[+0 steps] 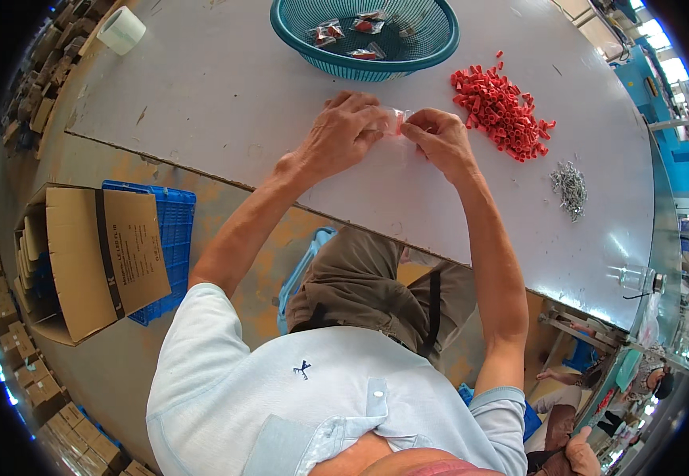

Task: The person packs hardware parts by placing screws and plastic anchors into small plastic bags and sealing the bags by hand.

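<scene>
- Fingers of the right hand (443,143) pinch the right side of a small clear bag (393,123), thumb against forefinger, on the near side of the teal basket (344,66).
- Fingers of the left hand (340,131) are bent and grasp the same bag by its left side, slightly nearer the basket's left half; exactly how the tips meet the plastic is partly hidden.
- The bag lies between the two sets of fingertips, just in front of the basket, with something red showing through it.
- The white table (225,103) spreads under both hands and carries the basket, in which several small clear packets (366,26) with red contents lie apart.
- Right of the basket and a little nearer is a loose heap of short red tubes (503,111).
- Farther right and nearer than the basket is a smaller pile of thin silvery pieces (570,190).
- Well left of the basket, a roll of clear tape (122,32) sits by the table edge.
- On the floor, left of and nearer than the basket, a cardboard carton (110,254) stands beside a blue crate (178,230).
- Well beyond the basket's left, stacked brown boxes (31,373) line the room.
</scene>
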`<action>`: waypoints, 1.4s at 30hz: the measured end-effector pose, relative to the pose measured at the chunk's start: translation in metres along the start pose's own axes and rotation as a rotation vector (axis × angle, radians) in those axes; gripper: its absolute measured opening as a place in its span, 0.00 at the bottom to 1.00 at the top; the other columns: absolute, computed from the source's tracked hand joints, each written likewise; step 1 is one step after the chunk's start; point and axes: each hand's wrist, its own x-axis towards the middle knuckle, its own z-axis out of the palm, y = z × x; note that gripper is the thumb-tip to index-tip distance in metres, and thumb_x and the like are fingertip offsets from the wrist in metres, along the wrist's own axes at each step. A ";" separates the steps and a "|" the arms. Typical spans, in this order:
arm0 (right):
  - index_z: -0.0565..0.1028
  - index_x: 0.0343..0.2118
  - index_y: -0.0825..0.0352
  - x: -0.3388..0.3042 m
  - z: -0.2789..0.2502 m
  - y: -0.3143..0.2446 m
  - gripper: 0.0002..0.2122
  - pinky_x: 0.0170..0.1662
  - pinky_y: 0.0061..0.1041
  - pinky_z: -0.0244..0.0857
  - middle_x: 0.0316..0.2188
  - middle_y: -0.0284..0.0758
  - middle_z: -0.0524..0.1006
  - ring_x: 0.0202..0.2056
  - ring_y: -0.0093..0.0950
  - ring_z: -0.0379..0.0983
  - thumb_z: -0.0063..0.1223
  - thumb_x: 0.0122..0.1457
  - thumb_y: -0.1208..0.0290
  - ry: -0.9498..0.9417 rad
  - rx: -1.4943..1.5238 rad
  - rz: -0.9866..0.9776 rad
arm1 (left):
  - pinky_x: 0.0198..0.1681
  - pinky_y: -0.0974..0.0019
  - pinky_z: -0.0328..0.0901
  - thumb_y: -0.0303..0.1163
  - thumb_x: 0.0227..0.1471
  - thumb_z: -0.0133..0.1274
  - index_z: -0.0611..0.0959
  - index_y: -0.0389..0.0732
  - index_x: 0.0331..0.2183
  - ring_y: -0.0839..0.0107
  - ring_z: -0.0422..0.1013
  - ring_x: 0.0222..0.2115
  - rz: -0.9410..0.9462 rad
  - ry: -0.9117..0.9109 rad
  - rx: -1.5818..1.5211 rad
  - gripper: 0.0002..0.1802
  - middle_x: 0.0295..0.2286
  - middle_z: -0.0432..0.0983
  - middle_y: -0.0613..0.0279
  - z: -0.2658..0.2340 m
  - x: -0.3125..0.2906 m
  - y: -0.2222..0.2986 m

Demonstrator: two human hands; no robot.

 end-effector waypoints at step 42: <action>0.81 0.38 0.70 -0.051 -0.012 0.036 0.05 0.24 0.20 0.71 0.30 0.38 0.84 0.22 0.20 0.76 0.62 0.62 0.75 0.103 0.604 0.091 | 0.60 0.52 0.65 0.29 0.52 0.66 0.88 0.44 0.44 0.56 0.73 0.51 0.108 -0.100 -0.110 0.15 0.47 0.79 0.56 0.002 -0.006 0.011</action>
